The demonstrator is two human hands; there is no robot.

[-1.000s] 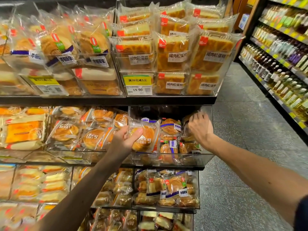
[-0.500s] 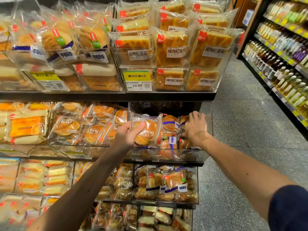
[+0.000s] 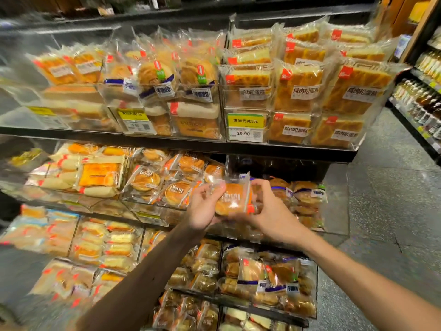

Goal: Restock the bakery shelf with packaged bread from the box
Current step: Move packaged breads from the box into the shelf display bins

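Your left hand (image 3: 202, 211) holds the bread packet (image 3: 235, 199) at its 9 o'clock edge, fingers curled round the film. Your right hand (image 3: 269, 216) pinches the 3 o'clock edge. The packet is in the air, just before the middle shelf's clear bin (image 3: 336, 204). Judged light, soft and crushable, with slippery film. Grip the sealed edges, not the bun. Beyond, at 1 o'clock, that bin looks part filled.
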